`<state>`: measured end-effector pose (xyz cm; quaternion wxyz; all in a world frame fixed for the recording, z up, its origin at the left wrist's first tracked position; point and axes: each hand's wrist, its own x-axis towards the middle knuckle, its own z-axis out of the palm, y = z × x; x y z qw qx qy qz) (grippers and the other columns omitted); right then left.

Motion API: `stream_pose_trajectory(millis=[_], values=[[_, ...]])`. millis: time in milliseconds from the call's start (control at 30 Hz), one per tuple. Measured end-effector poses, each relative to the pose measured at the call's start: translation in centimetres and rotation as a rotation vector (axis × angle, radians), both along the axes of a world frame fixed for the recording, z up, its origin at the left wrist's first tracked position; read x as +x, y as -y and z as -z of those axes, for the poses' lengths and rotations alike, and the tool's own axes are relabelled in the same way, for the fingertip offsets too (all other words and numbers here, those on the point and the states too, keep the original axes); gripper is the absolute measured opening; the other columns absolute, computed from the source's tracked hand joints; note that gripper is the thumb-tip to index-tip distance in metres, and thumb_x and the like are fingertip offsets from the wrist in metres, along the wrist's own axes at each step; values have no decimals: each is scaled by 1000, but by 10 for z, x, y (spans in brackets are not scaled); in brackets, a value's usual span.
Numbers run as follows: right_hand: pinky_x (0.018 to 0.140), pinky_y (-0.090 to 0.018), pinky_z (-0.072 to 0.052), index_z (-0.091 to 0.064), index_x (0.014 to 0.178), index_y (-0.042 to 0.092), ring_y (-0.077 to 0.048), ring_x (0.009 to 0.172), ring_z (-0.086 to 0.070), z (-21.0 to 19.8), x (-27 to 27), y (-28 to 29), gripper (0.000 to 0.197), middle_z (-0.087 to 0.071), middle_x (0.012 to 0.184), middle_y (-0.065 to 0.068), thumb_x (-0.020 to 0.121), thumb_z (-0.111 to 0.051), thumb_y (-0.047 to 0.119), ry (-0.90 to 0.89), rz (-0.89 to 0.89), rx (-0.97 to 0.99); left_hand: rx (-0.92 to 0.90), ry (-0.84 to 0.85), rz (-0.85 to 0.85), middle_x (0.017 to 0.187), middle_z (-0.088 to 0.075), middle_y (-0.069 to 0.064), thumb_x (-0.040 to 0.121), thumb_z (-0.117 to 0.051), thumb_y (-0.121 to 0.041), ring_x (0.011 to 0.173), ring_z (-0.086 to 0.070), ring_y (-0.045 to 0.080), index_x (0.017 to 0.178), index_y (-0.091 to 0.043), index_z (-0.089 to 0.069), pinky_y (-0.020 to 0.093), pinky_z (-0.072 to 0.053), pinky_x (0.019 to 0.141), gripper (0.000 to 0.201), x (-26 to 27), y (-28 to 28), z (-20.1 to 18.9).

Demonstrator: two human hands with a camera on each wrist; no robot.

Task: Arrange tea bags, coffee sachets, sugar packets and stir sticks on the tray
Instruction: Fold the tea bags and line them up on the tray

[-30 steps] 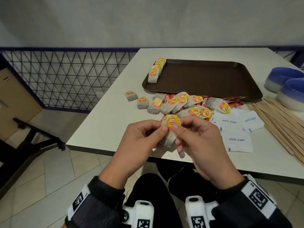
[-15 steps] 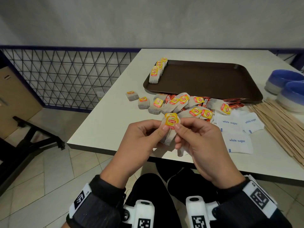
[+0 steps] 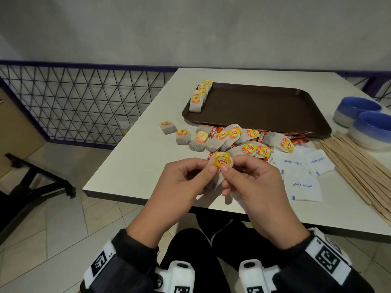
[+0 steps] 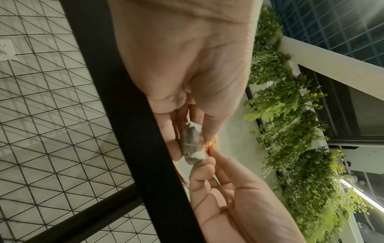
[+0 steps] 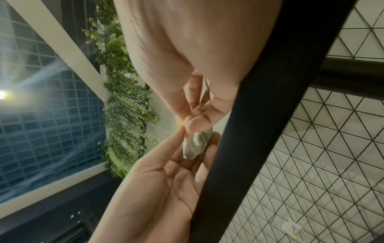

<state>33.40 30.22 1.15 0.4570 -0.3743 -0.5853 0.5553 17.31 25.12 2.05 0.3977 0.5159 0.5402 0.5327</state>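
Yellow and red, the paper tag [image 3: 222,162] of a tea bag [image 3: 218,178] shows between two thumbs at the near edge of the white table [image 3: 135,172]. The left hand [image 3: 179,187] comes in from the left with knuckles up, thumb pressed on the tag and fingers curled behind the bag; the right hand [image 3: 254,187] mirrors it from the right, thumb tip on the same tag, fingers folded under. Both hands pinch this one small stack of bags, held above the table edge and over the lap. From the left wrist, the grey bag [image 4: 192,144] sits edge-on between the left hand's fingers [image 4: 172,136], with the right hand's fingers [image 4: 202,171] meeting it from below. The right wrist view shows the same bag [image 5: 197,144] from the other side. Just beyond the hands lies a loose heap of tea bags [image 3: 232,138] over red coffee sachets [image 3: 296,138], with white sugar packets [image 3: 300,178] to the right and a fan of wooden stir sticks [image 3: 355,166] further right. Behind the heap is the brown tray [image 3: 264,111], with a row of tea bags [image 3: 200,96] standing along its left rim. Two blue and white bowls [image 3: 364,123] sit at the far right.
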Motion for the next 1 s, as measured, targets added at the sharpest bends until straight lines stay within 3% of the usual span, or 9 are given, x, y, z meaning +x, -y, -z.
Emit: stream_pose_trajectory(millis=[100, 233, 333, 433, 533, 600, 700, 867, 1000], values=[[62, -38, -55, -78, 92, 19, -22, 59, -64, -11, 4, 3, 11, -69, 70, -12, 94, -70, 12, -17, -13, -6, 34, 44, -25, 90, -75, 7, 94, -66, -18, 85, -71, 21, 103, -18, -78, 29, -61, 72, 15, -11, 2, -3], [60, -27, -54, -78, 88, 14, -21, 62, -62, -46, 9, 0, 10, -69, 72, -11, 92, -69, 11, 37, -86, 9, 98, -11, -207, 90, -75, -1, 94, -67, -13, 74, -65, 14, 90, -21, -79, 20, -55, 64, 15, -46, -4, -2], [62, -31, -53, -78, 91, 16, -19, 69, -62, -82, 0, -17, 7, -74, 84, -11, 91, -71, 17, 193, -199, 89, 99, 79, -312, 91, -75, 4, 95, -65, -9, 76, -66, 18, 83, -19, -78, 31, -55, 65, 20, -67, -11, 1], [60, -31, -48, -74, 92, 11, -18, 73, -61, -115, -27, -54, 15, -73, 87, -9, 84, -74, 24, 294, -248, 82, 68, 235, -298, 89, -72, 14, 95, -63, -6, 75, -66, 23, 85, -9, -76, 44, -55, 74, 16, -73, -12, -1], [58, -29, -49, -63, 98, 11, -17, 70, -60, -130, -64, -108, 8, -63, 85, -12, 94, -70, 12, 414, -227, 14, 17, 388, -255, 84, -69, 17, 94, -64, -5, 73, -60, 30, 84, -4, -74, 57, -54, 86, 13, -75, -12, -1], [59, -29, -50, -57, 103, 14, -18, 70, -59, -130, -89, -144, 9, -61, 90, -11, 100, -63, 8, 507, -213, -58, 37, 308, -264, 82, -71, 14, 94, -65, -6, 73, -63, 28, 82, -8, -75, 49, -56, 79, 16, -77, -11, 1], [61, -31, -52, -53, 93, 13, -19, 68, -58, -118, -118, -184, 12, -59, 90, -11, 102, -58, 7, 693, -212, -143, 65, 212, -245, 81, -73, 10, 94, -64, -7, 71, -67, 21, 81, -14, -76, 25, -52, 65, 19, -79, -13, 1], [59, -30, -51, -56, 101, 10, -20, 77, -59, -91, -145, -215, 5, -60, 99, -12, 101, -60, 7, 893, -173, -173, 81, 213, -218, 74, -71, 10, 92, -64, -4, 63, -65, 12, 78, -10, -74, 19, -52, 60, 18, -80, -12, -1], [58, -30, -51, -58, 117, 6, -21, 80, -62, -83, -154, -231, 16, -61, 109, -14, 101, -59, 8, 911, -129, -192, 86, 249, -204, 70, -69, 13, 90, -64, 0, 59, -63, 11, 78, -5, -73, 16, -50, 56, 16, -81, -13, -2]])
